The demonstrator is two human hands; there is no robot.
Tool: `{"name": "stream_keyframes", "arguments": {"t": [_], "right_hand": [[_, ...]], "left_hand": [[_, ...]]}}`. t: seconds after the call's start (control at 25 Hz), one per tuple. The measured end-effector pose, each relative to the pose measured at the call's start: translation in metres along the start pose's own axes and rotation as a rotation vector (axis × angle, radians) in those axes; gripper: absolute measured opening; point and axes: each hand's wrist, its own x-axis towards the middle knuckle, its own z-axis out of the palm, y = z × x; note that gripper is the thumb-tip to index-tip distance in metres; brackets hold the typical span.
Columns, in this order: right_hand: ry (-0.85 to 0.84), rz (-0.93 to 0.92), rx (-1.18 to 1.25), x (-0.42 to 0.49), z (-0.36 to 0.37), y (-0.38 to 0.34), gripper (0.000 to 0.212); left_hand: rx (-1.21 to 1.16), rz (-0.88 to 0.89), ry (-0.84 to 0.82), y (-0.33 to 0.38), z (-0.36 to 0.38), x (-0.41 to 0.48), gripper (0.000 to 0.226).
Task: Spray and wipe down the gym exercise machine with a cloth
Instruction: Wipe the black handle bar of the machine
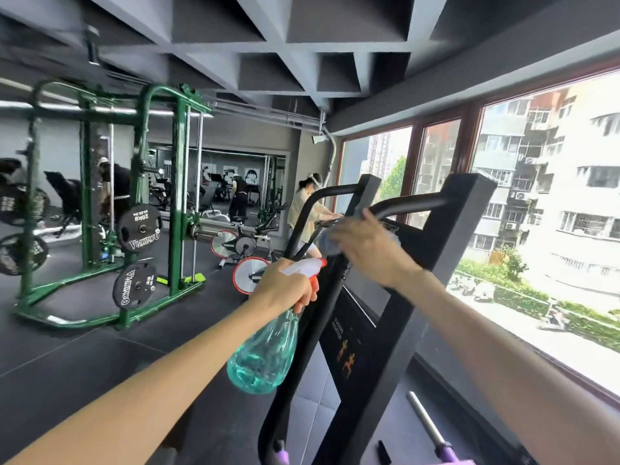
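Observation:
A black exercise machine (446,250) with curved upper bars rises in front of me. My left hand (285,286) grips the neck of a teal see-through spray bottle (265,354) with a white and orange trigger head, held just left of the machine's frame. My right hand (369,246) is blurred with motion and holds a pale grey-blue cloth (330,241) against the machine's upper part, below the right curved bar. How the fingers lie on the cloth is smeared.
A green weight rack (174,196) with black plates stands at the left. Spin bikes (245,246) and a person in a light top (307,213) are behind the machine. Large windows (536,213) run along the right. A silver bar (426,421) lies low right.

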Motion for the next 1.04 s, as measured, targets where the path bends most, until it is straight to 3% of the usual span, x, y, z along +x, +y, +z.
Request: {"name": "stream_keyframes", "arguments": {"t": [0.12,0.2,0.28,0.36,0.44,0.48,0.56,0.64,0.68,0.72,0.84,1.04], "right_hand": [[-0.236,-0.269,-0.079,-0.035,0.049,-0.056,0.033],[-0.179,-0.358,-0.132,-0.038,0.053,-0.046,0.034],[-0.012,-0.177,-0.193,-0.022,0.038,-0.01,0.035],[0.145,0.18,-0.177,-0.006,0.022,0.016,0.031],[0.062,0.33,-0.088,0.0,0.025,-0.002,0.034],[-0.072,0.256,-0.062,-0.006,0.036,-0.025,0.035],[-0.218,-0.105,-0.071,-0.035,0.063,-0.068,0.034],[-0.223,-0.299,-0.092,-0.049,0.07,-0.069,0.04],[-0.196,-0.299,-0.121,-0.044,0.065,-0.057,0.04],[-0.151,-0.233,-0.162,-0.035,0.056,-0.043,0.039],[-0.007,0.216,-0.164,-0.007,0.027,-0.006,0.048],[-0.099,0.453,0.384,0.005,-0.003,-0.009,0.079]], "left_hand": [[0.007,0.001,0.072,0.0,-0.01,-0.004,0.022],[0.042,-0.008,0.096,0.004,-0.017,-0.005,0.031],[0.068,-0.011,0.097,0.009,-0.02,-0.004,0.035],[0.063,-0.011,0.114,0.012,-0.02,-0.003,0.032],[-0.008,-0.012,0.139,0.012,-0.019,-0.002,0.025],[-0.051,-0.021,0.16,0.012,-0.019,-0.001,0.029],[-0.09,-0.039,0.196,0.012,-0.019,0.001,0.041],[-0.053,-0.015,0.173,0.015,-0.019,0.002,0.034],[-0.029,0.001,0.151,0.018,-0.02,0.002,0.029],[-0.006,0.016,0.13,0.022,-0.021,0.001,0.025],[-0.004,0.059,0.054,0.031,-0.024,0.009,0.024],[-0.028,0.153,-0.057,0.055,-0.007,0.029,0.034]]}}
